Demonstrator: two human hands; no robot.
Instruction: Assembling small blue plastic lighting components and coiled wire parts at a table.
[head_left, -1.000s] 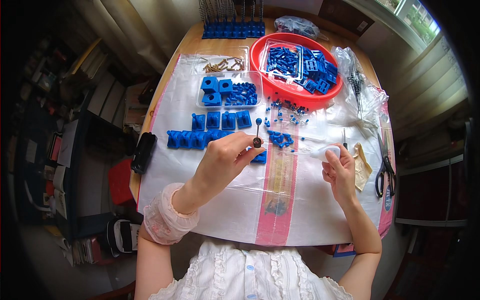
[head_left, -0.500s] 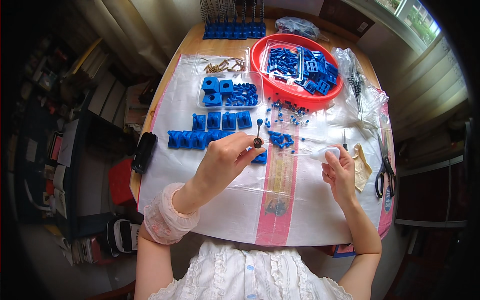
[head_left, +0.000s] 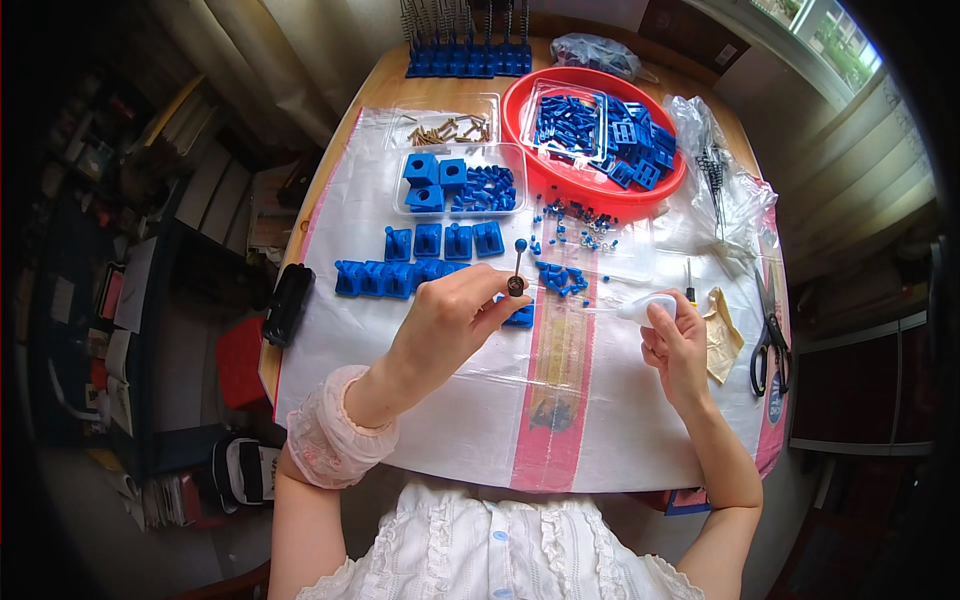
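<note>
Between thumb and fingertips, my left hand (head_left: 460, 312) pinches a short dark cylinder (head_left: 516, 285) with a thin rod (head_left: 518, 262) standing up from it, tipped by a blue ball (head_left: 520, 245). Closed around a small white squeeze bottle (head_left: 645, 308) is my right hand (head_left: 680, 345); the bottle's thin nozzle points left, apart from the rod. Just beyond my left hand, a blue block (head_left: 520, 317) lies partly hidden. Rows of blue blocks with upright pegs (head_left: 385, 279) stand to its left. Loose small blue pieces (head_left: 563, 279) lie between my hands.
A clear box (head_left: 408, 210) holds blue cubes and small parts, with brass-coloured screws (head_left: 450, 132) behind it. Farther right stands a red basin (head_left: 655, 203) of blue parts. Scissors (head_left: 770, 350), a screwdriver (head_left: 690, 290) and a tan cloth (head_left: 722, 340) lie right; a black case (head_left: 290, 305) left.
My right hand and the white bottle have shifted very slightly to the left. My left hand and the piece in it look unmoved.
</note>
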